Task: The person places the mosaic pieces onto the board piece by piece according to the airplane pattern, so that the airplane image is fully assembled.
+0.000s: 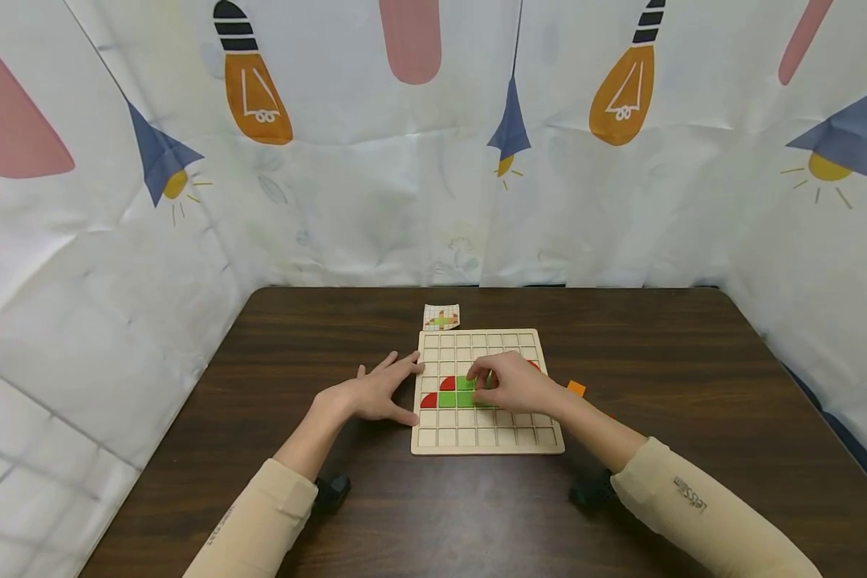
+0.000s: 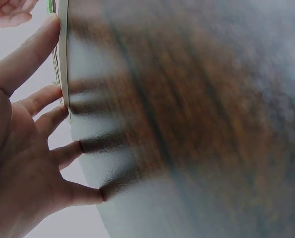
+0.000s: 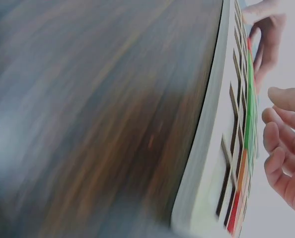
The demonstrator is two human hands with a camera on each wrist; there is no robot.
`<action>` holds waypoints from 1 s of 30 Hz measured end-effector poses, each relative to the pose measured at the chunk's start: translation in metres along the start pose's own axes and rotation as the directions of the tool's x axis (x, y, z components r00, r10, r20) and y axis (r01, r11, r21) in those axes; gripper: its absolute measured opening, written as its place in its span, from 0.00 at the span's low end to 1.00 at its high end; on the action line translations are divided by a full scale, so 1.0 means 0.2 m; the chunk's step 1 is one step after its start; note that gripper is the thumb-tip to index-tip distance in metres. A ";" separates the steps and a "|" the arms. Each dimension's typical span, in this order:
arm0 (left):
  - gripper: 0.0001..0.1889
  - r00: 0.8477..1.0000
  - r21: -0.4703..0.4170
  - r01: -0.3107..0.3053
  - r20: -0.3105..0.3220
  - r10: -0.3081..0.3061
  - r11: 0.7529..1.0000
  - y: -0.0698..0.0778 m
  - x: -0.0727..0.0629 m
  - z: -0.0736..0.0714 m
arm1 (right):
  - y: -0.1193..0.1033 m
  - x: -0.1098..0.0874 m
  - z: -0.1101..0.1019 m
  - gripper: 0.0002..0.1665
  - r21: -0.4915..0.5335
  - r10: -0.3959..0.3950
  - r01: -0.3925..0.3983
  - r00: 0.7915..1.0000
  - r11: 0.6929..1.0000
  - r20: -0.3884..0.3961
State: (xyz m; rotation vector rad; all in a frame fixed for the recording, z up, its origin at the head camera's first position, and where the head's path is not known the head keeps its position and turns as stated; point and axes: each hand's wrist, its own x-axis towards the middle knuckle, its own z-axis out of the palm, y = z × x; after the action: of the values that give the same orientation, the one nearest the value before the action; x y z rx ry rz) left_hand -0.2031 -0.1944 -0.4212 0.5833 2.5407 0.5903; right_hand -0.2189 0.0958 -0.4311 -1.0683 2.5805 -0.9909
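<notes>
A pale wooden grid board [image 1: 487, 439] lies on the table. On it sit green squares [image 1: 447, 400] and red quarter-round pieces [image 1: 429, 400]; the right wrist view also shows an orange piece [image 3: 242, 168] in the row. With fingers spread, my left hand [image 1: 376, 391] touches the board's left edge with its thumb and some fingertips. Over the middle of the board is my right hand [image 1: 509, 381], its fingers bent above the green squares and hiding part of the row. A gap shows between thumb and index finger in the right wrist view [image 3: 286, 144], with no piece visible there.
A small pattern card [image 1: 441, 318] lies at the board's far left corner. Right of the board, an orange piece [image 1: 576, 388] is on the dark wooden table [image 1: 665, 337], partly behind the right forearm. A printed white curtain [image 1: 433, 201] hangs behind the table.
</notes>
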 end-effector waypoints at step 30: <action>0.47 1.000 0.004 -0.002 -0.004 0.002 1.000 0.00 -0.01 0.00 | 0.27 -0.38 -0.25 0.10 0.021 0.224 -0.223 0.962 0.975 -0.157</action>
State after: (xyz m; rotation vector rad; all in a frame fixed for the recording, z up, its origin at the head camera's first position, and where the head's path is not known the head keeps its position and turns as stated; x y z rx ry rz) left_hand -0.2021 -0.1951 -0.4204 0.5870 2.5455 0.5877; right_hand -0.2137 0.2011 -0.4330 -0.7007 2.7476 -1.0602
